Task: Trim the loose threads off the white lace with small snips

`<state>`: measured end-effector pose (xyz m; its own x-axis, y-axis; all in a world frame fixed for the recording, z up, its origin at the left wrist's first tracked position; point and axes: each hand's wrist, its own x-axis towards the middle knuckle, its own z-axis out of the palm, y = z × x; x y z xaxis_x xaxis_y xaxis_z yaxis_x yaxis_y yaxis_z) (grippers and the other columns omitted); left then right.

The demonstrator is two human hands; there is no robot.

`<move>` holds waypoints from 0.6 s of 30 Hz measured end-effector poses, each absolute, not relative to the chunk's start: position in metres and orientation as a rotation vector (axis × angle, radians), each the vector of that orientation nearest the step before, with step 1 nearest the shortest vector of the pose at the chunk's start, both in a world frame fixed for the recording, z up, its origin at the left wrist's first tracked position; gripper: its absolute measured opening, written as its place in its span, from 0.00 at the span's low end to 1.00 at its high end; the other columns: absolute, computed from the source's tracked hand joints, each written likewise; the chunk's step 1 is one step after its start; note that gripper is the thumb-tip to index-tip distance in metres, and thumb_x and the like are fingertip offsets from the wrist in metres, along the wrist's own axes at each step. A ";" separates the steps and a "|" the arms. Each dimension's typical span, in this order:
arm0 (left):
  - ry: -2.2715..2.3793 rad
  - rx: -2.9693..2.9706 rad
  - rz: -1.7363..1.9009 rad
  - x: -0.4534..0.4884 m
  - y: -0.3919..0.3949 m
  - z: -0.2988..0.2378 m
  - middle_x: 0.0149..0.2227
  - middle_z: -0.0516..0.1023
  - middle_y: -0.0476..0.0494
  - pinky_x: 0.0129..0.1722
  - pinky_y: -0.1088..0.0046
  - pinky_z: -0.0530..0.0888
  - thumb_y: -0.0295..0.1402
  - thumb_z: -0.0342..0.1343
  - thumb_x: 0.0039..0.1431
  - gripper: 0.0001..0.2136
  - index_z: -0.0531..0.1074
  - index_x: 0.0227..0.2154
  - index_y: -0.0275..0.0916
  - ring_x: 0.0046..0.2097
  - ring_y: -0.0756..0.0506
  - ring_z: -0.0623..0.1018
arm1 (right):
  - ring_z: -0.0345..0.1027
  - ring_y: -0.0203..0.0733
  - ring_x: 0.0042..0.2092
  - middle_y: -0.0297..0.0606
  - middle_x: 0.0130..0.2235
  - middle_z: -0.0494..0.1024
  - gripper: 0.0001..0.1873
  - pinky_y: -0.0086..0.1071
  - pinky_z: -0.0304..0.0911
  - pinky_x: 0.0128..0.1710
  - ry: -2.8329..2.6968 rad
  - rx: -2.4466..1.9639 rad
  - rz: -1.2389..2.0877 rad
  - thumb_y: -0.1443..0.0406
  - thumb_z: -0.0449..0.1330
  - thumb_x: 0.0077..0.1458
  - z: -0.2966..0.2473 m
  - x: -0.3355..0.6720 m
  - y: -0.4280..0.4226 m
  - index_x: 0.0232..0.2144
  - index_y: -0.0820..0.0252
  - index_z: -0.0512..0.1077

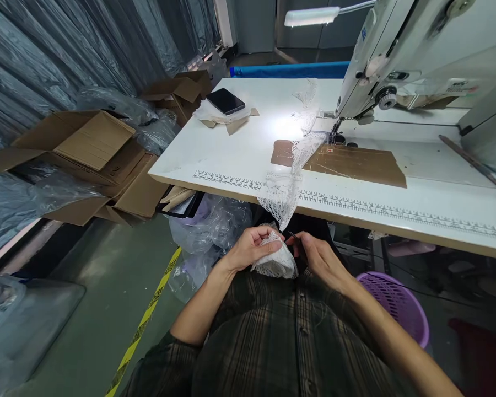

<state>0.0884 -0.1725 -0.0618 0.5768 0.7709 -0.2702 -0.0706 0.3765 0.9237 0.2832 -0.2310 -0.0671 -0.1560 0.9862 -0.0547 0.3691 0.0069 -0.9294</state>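
Note:
My left hand pinches a piece of white lace fabric at the front of my body, below the table edge. Close beside it, my right hand is closed round a thin dark pointed tool, whose tip reaches toward the lace; most of the tool is hidden by the fingers. A strip of white lace runs from the sewing machine's needle area across the table and hangs over the front edge, just above my hands.
The white sewing machine stands at the right on the white table. Brown card lies under the needle area. A phone rests at the back left. Cardboard boxes are left; a purple basket stands below right.

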 end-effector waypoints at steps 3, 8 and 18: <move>0.839 1.082 0.613 0.087 -0.174 -0.059 0.33 0.79 0.44 0.34 0.76 0.70 0.40 0.67 0.49 0.15 0.78 0.34 0.33 0.33 0.49 0.75 | 0.60 0.37 0.27 0.32 0.23 0.65 0.29 0.30 0.54 0.28 -1.647 -1.456 1.073 0.49 0.40 0.67 -0.072 0.279 -0.220 0.30 0.61 0.71; 0.876 1.124 0.640 0.088 -0.175 -0.057 0.31 0.79 0.44 0.33 0.76 0.70 0.41 0.66 0.50 0.14 0.79 0.33 0.33 0.34 0.49 0.75 | 0.56 0.35 0.25 0.31 0.22 0.64 0.27 0.29 0.50 0.26 -1.725 -1.424 1.025 0.49 0.44 0.66 -0.069 0.271 -0.208 0.22 0.59 0.64; 0.900 1.131 0.646 0.087 -0.174 -0.053 0.28 0.77 0.46 0.29 0.78 0.67 0.42 0.64 0.51 0.14 0.78 0.30 0.33 0.30 0.51 0.72 | 0.59 0.36 0.25 0.32 0.24 0.67 0.25 0.29 0.51 0.26 -1.724 -1.434 0.996 0.52 0.43 0.67 -0.070 0.266 -0.214 0.25 0.59 0.66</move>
